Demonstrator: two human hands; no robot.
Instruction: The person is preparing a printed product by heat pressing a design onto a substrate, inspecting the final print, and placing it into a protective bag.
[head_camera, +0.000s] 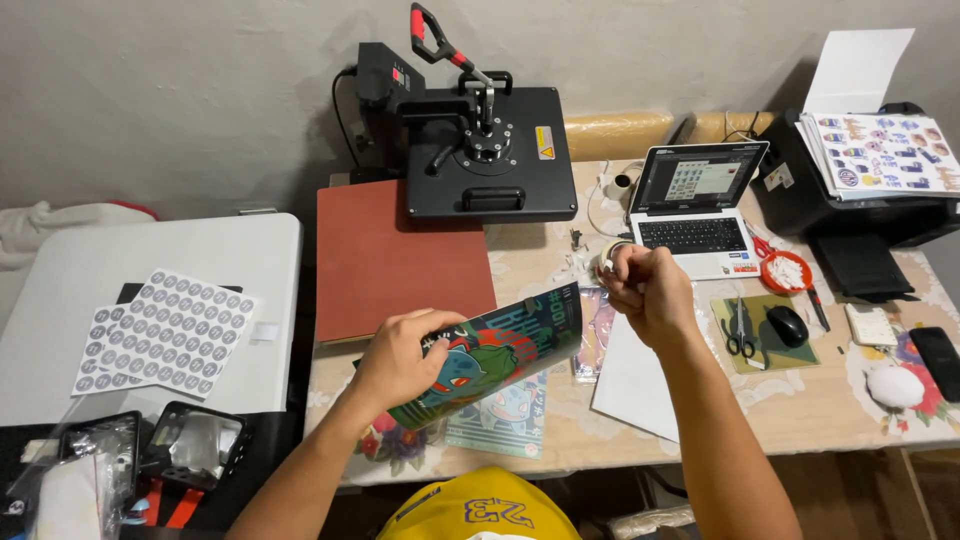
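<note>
Farthest from the fingers on the left, two white sheets of round grey stickers (165, 333) lie on a pale folding table (60, 300), with clear plastic packets (195, 445) nearer the lower edge. Next comes the flat rust-red rubber pad (400, 255) of a black heat press (470, 140), whose upper plate is swung aside with its red-and-black handle raised, well beyond the fingertips.

Below the pad, the left hand (400, 360) grips a curled glossy printed sheet with a green cartoon creature on a dark striped ground (500, 355); the fingers are curved over the sheet's left end, pressing it from above, while the thumb's place under it cannot be made out. The sheet arches up off the table and reaches toward the other hand. Just under it lies a second, paler print of the same kind (505, 420).

The right hand (645, 290) is bunched, its fingertips drawn together and pinching at a small roll of pale tape (608, 262) just above the sheet's right edge. A plain white sheet of paper (630, 385) rests beneath that wrist.

Beyond the knuckles stands a small open white laptop (700, 205). To the right of the fingers are black-handled scissors (740, 335) and a black computer mouse (787, 325) on a green mat, then a black printer (860, 205) carrying printed sticker pages.
</note>
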